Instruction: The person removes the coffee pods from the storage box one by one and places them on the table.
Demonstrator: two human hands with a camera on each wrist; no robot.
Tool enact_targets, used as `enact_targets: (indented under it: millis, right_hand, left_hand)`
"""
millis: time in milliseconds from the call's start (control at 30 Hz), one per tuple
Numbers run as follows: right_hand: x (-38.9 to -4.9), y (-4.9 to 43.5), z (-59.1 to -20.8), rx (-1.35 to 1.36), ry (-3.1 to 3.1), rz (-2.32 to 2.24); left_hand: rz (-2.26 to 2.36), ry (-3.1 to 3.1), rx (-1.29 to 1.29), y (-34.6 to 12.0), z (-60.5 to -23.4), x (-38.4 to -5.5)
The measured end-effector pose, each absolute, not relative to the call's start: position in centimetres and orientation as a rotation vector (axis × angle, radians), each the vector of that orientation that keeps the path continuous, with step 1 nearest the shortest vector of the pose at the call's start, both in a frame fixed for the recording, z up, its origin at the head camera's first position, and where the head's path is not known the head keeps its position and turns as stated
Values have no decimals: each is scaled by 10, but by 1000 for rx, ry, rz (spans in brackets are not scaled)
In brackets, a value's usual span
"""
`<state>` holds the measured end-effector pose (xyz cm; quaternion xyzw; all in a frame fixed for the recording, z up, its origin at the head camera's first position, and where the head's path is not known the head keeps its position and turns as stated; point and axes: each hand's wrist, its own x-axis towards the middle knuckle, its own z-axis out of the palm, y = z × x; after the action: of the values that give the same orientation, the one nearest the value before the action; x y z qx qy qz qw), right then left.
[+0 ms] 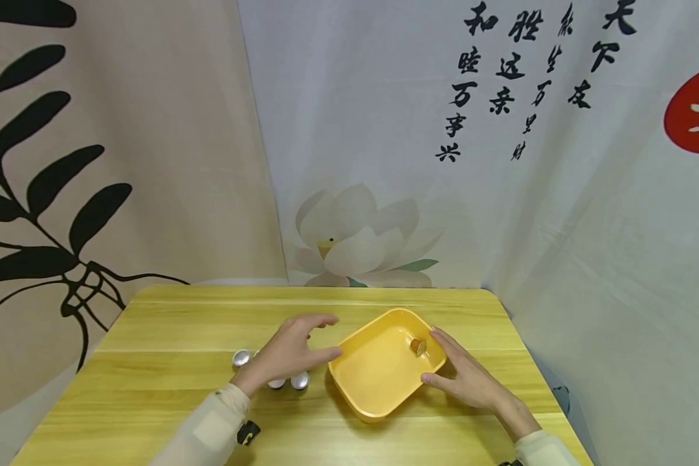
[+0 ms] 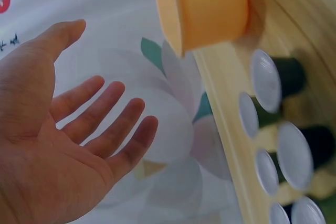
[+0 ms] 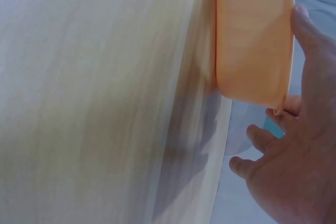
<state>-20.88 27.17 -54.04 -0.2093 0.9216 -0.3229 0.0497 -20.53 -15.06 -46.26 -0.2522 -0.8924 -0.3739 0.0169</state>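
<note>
A yellow plastic tray [image 1: 378, 382] stands on the table, with one small brown-gold capsule [image 1: 418, 347] inside near its right corner. My right hand [image 1: 472, 382] holds that corner, thumb on one side of the rim and fingers on the other. In the right wrist view the thumb and index fingertip [image 3: 273, 113] meet the rim, while the other fingers are spread apart from it. My left hand [image 1: 288, 349] is spread, palm bare, its thumb close to the tray's left rim. Coffee capsules [image 1: 299, 380] with silver lids lie below it, partly hidden by the hand and forearm.
The left wrist view shows several dark green and black capsules [image 2: 291, 77] grouped on the wooden table [image 1: 169, 362]. Behind the table's back edge hangs a printed cloth [image 1: 373, 129] with a flower and black characters. Another cloth wall stands along the right side.
</note>
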Motion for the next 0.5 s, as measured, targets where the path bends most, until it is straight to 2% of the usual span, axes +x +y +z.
enact_targets:
  millis: [500]
  right_hand:
    - [-209, 274, -540, -647, 2793, -1026]
  left_hand:
    - [-1062, -2737, -1057, -75, -450, -240]
